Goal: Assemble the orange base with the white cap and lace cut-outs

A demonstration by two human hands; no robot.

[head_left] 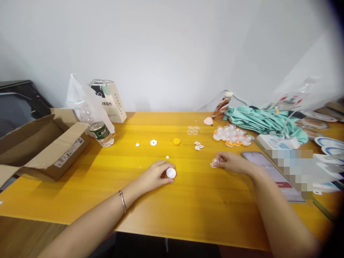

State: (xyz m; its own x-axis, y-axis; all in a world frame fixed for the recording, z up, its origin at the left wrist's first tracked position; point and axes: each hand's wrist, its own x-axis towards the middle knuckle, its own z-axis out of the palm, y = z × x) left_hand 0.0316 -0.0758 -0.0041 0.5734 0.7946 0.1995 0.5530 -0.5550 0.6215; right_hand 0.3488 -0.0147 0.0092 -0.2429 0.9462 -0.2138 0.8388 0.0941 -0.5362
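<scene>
My left hand [156, 175] is closed around a small round white cup-like piece [171, 173], thumb and fingers on its sides, just over the table. My right hand [228, 161] pinches at small white discs with dark holes [213, 164]; the fingertips hide part of them. Similar perforated white pieces [198, 146] lie farther back. Between the hands and the wall are a yellow round part [176, 141], a white ring [153, 142], a small white piece [137, 144] and a white dot-like disc [167, 157]. Several clear rings [192, 130] sit behind them.
Several white-and-orange round cases [232, 136] are piled right, near a brown drink bottle [222, 106] and teal cloth [263, 122]. A phone [268, 173] lies by my right forearm. On the left stand a cardboard box [64, 143], a water bottle [101, 134] and a paper bag [114, 102].
</scene>
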